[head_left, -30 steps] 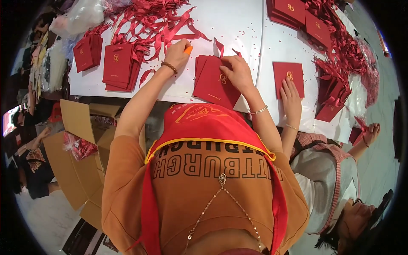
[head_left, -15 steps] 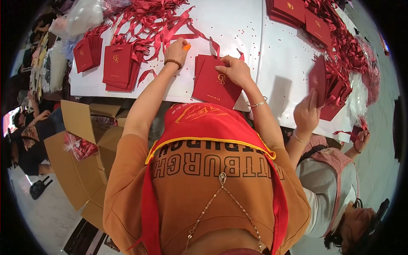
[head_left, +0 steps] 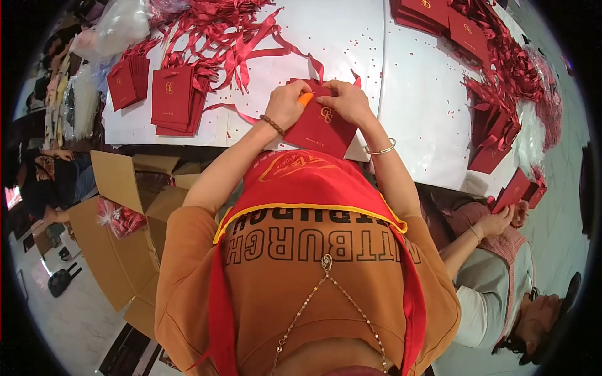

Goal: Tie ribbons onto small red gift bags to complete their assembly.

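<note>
- Red flat bags [head_left: 321, 131] with gold print lie overlapping at the table's near edge, directly under both hands; the clock directions below are counted from them.
- The left hand [head_left: 287, 105] is at ten o'clock, bent over their upper edge. An orange piece [head_left: 305, 98] shows at its fingertips; whether held or worn, I cannot tell.
- The right hand [head_left: 347, 103] is at two o'clock, thumb upon the top bag. Whether it pinches the bag, I cannot tell. The hands are near each other, not joined.
- The white table [head_left: 417, 119] carries small red specks.
- Bag stacks [head_left: 174, 100] lie at nine o'clock, tangled ribbons [head_left: 213, 31] between ten and eleven.
- An open cardboard box [head_left: 113, 250] stands at eight o'clock.
- At four o'clock, a co-worker [head_left: 495, 282] holds a red bag [head_left: 514, 189].
</note>
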The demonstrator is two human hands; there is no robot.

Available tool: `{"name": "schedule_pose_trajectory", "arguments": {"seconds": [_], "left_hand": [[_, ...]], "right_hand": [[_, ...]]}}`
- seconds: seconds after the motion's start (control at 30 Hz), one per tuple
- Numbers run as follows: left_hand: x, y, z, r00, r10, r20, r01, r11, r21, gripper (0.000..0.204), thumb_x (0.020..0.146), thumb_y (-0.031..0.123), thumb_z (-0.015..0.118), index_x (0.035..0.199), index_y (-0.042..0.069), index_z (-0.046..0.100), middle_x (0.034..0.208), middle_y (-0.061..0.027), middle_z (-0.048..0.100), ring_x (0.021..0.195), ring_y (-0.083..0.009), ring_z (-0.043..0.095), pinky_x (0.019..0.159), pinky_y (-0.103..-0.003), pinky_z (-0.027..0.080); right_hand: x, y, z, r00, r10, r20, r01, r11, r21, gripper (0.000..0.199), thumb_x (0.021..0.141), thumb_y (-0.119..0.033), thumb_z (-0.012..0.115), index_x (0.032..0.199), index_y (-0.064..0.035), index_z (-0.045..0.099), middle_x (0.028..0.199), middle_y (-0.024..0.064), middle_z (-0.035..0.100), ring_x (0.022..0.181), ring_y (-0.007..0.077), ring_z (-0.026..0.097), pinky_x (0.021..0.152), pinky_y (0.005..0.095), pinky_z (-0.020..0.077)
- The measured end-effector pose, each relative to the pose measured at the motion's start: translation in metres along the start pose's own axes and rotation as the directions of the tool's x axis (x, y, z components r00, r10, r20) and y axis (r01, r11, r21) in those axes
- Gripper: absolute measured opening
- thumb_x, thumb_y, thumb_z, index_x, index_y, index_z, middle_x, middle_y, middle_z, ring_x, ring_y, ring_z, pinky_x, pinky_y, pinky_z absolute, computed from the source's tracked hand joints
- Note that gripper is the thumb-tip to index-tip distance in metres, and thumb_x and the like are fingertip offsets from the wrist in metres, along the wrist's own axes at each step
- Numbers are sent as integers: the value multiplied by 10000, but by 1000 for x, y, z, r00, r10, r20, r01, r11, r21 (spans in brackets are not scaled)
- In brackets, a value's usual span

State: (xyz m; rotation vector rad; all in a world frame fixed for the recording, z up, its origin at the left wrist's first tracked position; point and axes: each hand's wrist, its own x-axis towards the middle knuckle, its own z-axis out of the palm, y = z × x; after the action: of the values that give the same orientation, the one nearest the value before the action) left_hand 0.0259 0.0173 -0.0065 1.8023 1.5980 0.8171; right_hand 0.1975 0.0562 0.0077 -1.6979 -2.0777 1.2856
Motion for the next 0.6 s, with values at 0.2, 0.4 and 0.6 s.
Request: {"name": "schedule_pose_trajectory", "arguments": {"seconds": [0.2, 0.4, 0.6], "left_hand": [[1, 5, 3, 1000, -16, 7, 16, 1000, 13, 115, 796, 106, 580, 868, 20, 607, 748, -147, 638, 668, -257, 630, 595, -321, 480], [1, 9, -2, 996, -81, 23, 81, 997, -11, 111, 786, 119, 584, 831, 20, 609, 707, -147, 629, 628, -267, 619, 570, -336, 474], [5, 13, -4, 999, -10, 53, 3, 990, 141, 92, 763, 112, 572, 798, 29, 593, 702, -157, 625, 633, -315, 608, 573, -389, 473]], "right_hand": [[-4, -5, 1, 999, -48, -21, 47, 997, -60, 394, 724, -356, 647, 1064, -157, 629, 859, 85, 661, 784, 251, 627, 694, 347, 469], [-4, -3, 1, 998, -63, 7, 63, 998, -6, 393, 727, -347, 649, 1078, -172, 623, 858, 87, 662, 778, 251, 627, 692, 348, 474], [-6, -4, 3, 997, -76, -31, 75, 997, -18, 352, 749, -309, 634, 1078, -184, 623, 845, 83, 661, 773, 252, 627, 688, 348, 476]]}}
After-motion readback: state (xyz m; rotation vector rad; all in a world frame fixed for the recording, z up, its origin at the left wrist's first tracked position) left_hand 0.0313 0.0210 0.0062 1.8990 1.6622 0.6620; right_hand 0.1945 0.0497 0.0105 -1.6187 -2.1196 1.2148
